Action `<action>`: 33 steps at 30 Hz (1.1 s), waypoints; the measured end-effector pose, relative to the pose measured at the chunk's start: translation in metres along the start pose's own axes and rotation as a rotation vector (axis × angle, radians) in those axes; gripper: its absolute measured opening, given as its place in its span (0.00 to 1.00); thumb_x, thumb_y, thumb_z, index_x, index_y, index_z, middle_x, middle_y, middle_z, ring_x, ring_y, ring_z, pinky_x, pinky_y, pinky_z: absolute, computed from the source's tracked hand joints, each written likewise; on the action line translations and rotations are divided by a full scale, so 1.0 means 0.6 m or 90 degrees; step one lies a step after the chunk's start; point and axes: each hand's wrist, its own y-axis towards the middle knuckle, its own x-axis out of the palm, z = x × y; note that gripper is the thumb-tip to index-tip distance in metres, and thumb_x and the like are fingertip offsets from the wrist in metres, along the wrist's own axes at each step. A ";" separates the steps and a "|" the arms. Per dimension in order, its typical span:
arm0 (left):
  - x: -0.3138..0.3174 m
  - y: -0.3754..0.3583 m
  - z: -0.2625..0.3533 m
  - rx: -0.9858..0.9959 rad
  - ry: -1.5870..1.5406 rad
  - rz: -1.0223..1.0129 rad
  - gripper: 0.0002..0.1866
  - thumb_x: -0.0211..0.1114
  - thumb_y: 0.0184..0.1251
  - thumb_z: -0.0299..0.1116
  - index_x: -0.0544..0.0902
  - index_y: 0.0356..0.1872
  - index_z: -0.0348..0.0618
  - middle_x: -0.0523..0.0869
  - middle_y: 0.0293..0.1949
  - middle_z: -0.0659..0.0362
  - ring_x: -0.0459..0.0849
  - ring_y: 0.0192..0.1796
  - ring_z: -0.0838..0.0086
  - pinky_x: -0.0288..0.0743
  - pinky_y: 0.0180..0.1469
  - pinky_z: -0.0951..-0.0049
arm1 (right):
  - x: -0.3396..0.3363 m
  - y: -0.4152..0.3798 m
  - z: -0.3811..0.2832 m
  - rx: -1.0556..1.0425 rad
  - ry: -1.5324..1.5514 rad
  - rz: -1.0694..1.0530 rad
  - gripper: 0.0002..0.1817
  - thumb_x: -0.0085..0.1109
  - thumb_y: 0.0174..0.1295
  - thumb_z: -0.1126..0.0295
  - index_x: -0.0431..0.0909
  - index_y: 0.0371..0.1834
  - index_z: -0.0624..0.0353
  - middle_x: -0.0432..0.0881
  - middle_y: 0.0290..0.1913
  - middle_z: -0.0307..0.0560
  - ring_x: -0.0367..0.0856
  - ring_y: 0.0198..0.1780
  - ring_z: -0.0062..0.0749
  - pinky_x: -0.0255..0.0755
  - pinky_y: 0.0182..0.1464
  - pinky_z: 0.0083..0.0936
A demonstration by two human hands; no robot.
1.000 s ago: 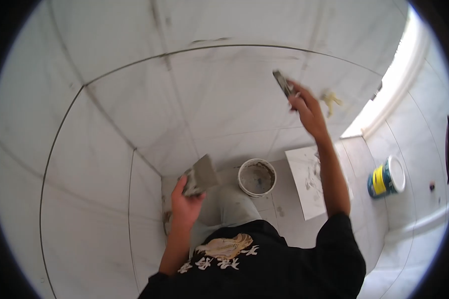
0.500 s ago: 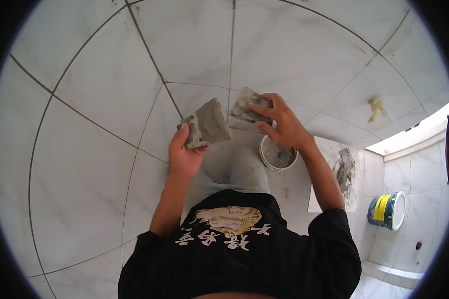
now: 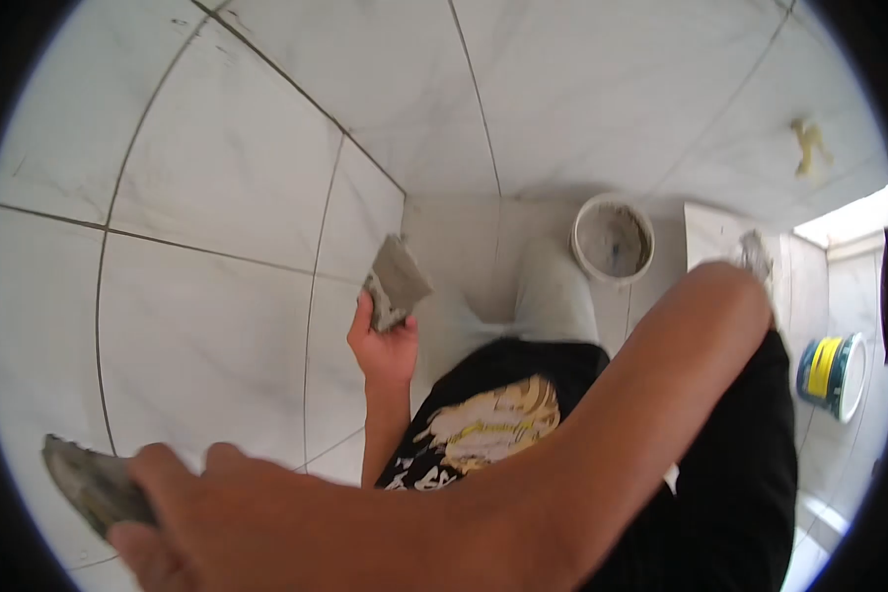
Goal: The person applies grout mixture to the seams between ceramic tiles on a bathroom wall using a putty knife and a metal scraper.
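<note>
My left hand (image 3: 387, 347) grips a scraper (image 3: 399, 281) whose broad blade is coated with grey, mortar-like paste. My right arm reaches across my body to the lower left. In the right hand (image 3: 192, 508), blurred and close to the camera, is a second paste-smeared scraper (image 3: 94, 485). Its blade overlaps a tile joint of the left wall in this view. Most of the right hand's fingers curl over the tool, and its handle is hidden.
A round bucket (image 3: 580, 252) with grey residue stands on the floor beyond my knees. Right of it lies a white board (image 3: 705, 237), partly behind my arm. A teal bucket with a yellow label (image 3: 827, 370) is farther right. A yellowish smear (image 3: 809, 148) marks the tiled wall.
My right hand has swung from beside the left scraper across my body to the left wall, carrying its scraper. The view has shifted, and the left hand still holds its paste-covered scraper.
</note>
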 end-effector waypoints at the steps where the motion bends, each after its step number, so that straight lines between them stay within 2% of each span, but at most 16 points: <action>1: -0.005 -0.003 0.001 0.011 0.002 -0.002 0.15 0.55 0.78 0.42 0.81 0.56 0.47 0.90 0.47 0.60 0.90 0.44 0.70 0.87 0.33 0.66 | 0.022 0.003 0.016 -0.050 -0.064 0.074 0.28 0.50 0.74 0.49 0.78 0.49 0.68 0.82 0.49 0.57 0.83 0.42 0.50 0.73 0.49 0.49; 5: -0.009 0.004 0.005 0.050 0.001 -0.003 0.16 0.55 0.78 0.42 0.80 0.57 0.46 0.89 0.50 0.60 0.90 0.45 0.70 0.88 0.34 0.67 | 0.093 0.037 0.036 -0.266 -0.433 0.285 0.18 0.49 0.73 0.63 0.80 0.43 0.70 0.78 0.34 0.58 0.78 0.35 0.44 0.73 0.36 0.39; 6: -0.010 0.004 0.012 0.067 -0.013 -0.004 0.16 0.55 0.78 0.42 0.80 0.57 0.46 0.89 0.50 0.60 0.90 0.45 0.70 0.88 0.34 0.67 | 0.088 0.034 0.037 -0.265 -0.439 0.263 0.18 0.49 0.73 0.63 0.80 0.43 0.70 0.78 0.34 0.58 0.78 0.35 0.44 0.73 0.36 0.39; 8: -0.010 0.006 0.008 0.027 -0.001 -0.045 0.16 0.55 0.78 0.42 0.80 0.57 0.46 0.89 0.50 0.60 0.90 0.45 0.70 0.87 0.34 0.68 | 0.062 0.023 0.027 -0.290 -0.725 0.181 0.15 0.51 0.71 0.66 0.79 0.43 0.70 0.77 0.31 0.58 0.75 0.30 0.41 0.71 0.32 0.36; 9: -0.008 0.007 0.010 0.018 0.001 -0.045 0.16 0.56 0.77 0.42 0.80 0.56 0.46 0.89 0.49 0.59 0.90 0.44 0.69 0.87 0.34 0.68 | 0.062 0.029 0.026 -0.247 -0.573 0.226 0.15 0.52 0.71 0.65 0.77 0.48 0.69 0.78 0.32 0.59 0.77 0.28 0.42 0.72 0.32 0.35; 13: -0.009 0.010 -0.001 0.031 0.022 -0.086 0.17 0.56 0.78 0.42 0.81 0.57 0.45 0.89 0.51 0.60 0.89 0.48 0.68 0.85 0.32 0.71 | 0.065 -0.005 -0.006 -0.228 -0.519 0.330 0.17 0.53 0.71 0.64 0.75 0.53 0.67 0.78 0.34 0.58 0.79 0.29 0.44 0.74 0.34 0.36; 15: 0.019 0.007 0.007 0.034 0.032 -0.032 0.17 0.57 0.76 0.43 0.81 0.57 0.47 0.88 0.51 0.60 0.88 0.46 0.68 0.84 0.31 0.70 | 0.095 -0.002 -0.020 -0.080 -0.441 0.294 0.21 0.55 0.71 0.59 0.73 0.56 0.65 0.78 0.36 0.59 0.82 0.38 0.46 0.76 0.39 0.37; 16: 0.021 0.008 0.016 0.023 0.046 -0.051 0.17 0.57 0.76 0.43 0.81 0.57 0.47 0.88 0.51 0.60 0.88 0.46 0.68 0.84 0.31 0.70 | 0.103 0.008 -0.030 -0.093 -0.449 0.315 0.21 0.55 0.71 0.59 0.73 0.56 0.65 0.78 0.36 0.59 0.82 0.38 0.46 0.76 0.39 0.37; 18: 0.012 0.010 0.014 0.014 0.019 -0.071 0.16 0.60 0.75 0.42 0.80 0.56 0.47 0.89 0.48 0.61 0.90 0.43 0.69 0.86 0.35 0.67 | 0.110 0.031 -0.044 -0.051 -0.560 0.321 0.24 0.58 0.70 0.55 0.71 0.60 0.60 0.79 0.49 0.59 0.83 0.45 0.49 0.78 0.47 0.38; 20: 0.036 0.006 -0.004 0.095 0.056 -0.026 0.17 0.59 0.75 0.44 0.80 0.56 0.47 0.88 0.50 0.60 0.89 0.44 0.70 0.86 0.38 0.65 | 0.070 0.038 -0.008 -0.224 -0.883 0.345 0.27 0.51 0.69 0.69 0.63 0.67 0.76 0.75 0.56 0.66 0.81 0.47 0.45 0.79 0.48 0.34; 22: 0.048 0.007 -0.007 0.042 0.077 -0.089 0.18 0.59 0.75 0.46 0.79 0.57 0.47 0.87 0.50 0.61 0.88 0.46 0.70 0.86 0.39 0.64 | -0.003 0.023 -0.005 -0.339 -1.009 0.203 0.33 0.57 0.70 0.61 0.59 0.74 0.63 0.74 0.57 0.57 0.80 0.52 0.37 0.80 0.53 0.37; 24: 0.048 0.021 -0.006 0.045 0.095 -0.121 0.22 0.57 0.74 0.50 0.78 0.59 0.47 0.86 0.52 0.61 0.87 0.49 0.70 0.85 0.41 0.63 | -0.060 -0.038 0.007 -0.240 -0.167 0.262 0.34 0.52 0.75 0.53 0.57 0.76 0.62 0.74 0.57 0.56 0.79 0.53 0.40 0.77 0.52 0.33; 26: 0.078 0.039 -0.011 0.034 0.092 -0.124 0.23 0.58 0.74 0.50 0.77 0.59 0.45 0.86 0.52 0.57 0.87 0.50 0.66 0.87 0.42 0.63 | -0.155 -0.107 0.048 -0.308 0.003 0.324 0.39 0.55 0.73 0.49 0.52 0.80 0.55 0.74 0.60 0.52 0.80 0.55 0.40 0.77 0.56 0.39; 30: 0.120 0.073 -0.027 -0.023 0.071 -0.162 0.20 0.59 0.73 0.48 0.80 0.57 0.46 0.88 0.49 0.60 0.89 0.46 0.67 0.89 0.38 0.62 | -0.243 -0.180 0.155 -0.413 0.236 0.400 0.37 0.48 0.76 0.48 0.52 0.80 0.53 0.74 0.65 0.51 0.81 0.57 0.45 0.76 0.57 0.47; 32: 0.165 0.096 -0.049 -0.099 0.067 -0.169 0.16 0.62 0.75 0.43 0.81 0.56 0.46 0.88 0.35 0.64 0.86 0.32 0.73 0.82 0.33 0.71 | -0.286 -0.223 0.174 -0.436 0.281 0.357 0.35 0.43 0.76 0.47 0.55 0.80 0.54 0.73 0.69 0.54 0.80 0.60 0.49 0.75 0.57 0.49; 33: 0.189 0.103 -0.056 -0.073 0.037 -0.192 0.16 0.62 0.75 0.43 0.81 0.56 0.46 0.88 0.35 0.64 0.86 0.32 0.73 0.82 0.33 0.71 | -0.303 -0.239 0.185 -0.459 0.273 0.326 0.35 0.43 0.76 0.46 0.56 0.79 0.55 0.72 0.70 0.55 0.79 0.61 0.50 0.75 0.58 0.49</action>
